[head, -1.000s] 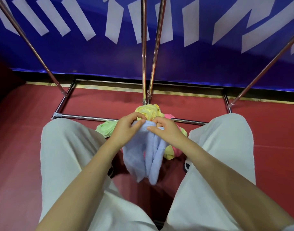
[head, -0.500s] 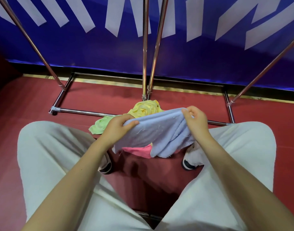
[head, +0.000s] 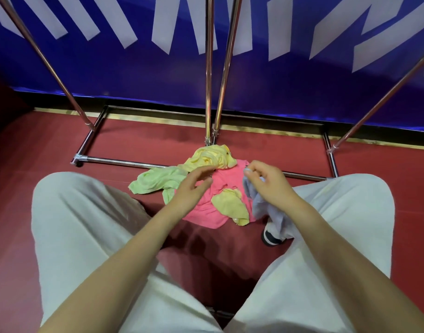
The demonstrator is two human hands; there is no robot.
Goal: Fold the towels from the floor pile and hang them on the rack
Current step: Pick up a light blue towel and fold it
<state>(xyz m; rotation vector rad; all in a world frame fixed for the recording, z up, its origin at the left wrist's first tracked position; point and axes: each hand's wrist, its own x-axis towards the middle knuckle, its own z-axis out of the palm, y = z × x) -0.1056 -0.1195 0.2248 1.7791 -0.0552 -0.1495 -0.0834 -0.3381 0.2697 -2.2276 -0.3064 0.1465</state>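
Observation:
A pale blue towel (head: 266,207) hangs bunched from my right hand (head: 269,182), whose fingers pinch its upper edge. My left hand (head: 193,188) hovers with relaxed, spread fingers over the floor pile and holds nothing. The pile lies between my knees: a pink towel (head: 211,205), a yellow towel (head: 213,158) at the back, a second yellow piece (head: 232,207) on the pink one, and a light green towel (head: 158,181) at the left. The chrome rack (head: 207,80) stands just behind the pile, its uprights rising out of view.
The rack's base bar (head: 124,162) runs across the red floor behind the pile. Slanted rack legs (head: 50,61) rise at left and right. A blue banner wall (head: 302,87) closes the back. My white-trousered knees flank the pile; a shoe (head: 271,237) shows by my right knee.
Both hands held the blue towel stretched between them; my left hand has let go and now hovers over the pile. The towel now hangs bunched from my right hand alone, uncovering the pile.

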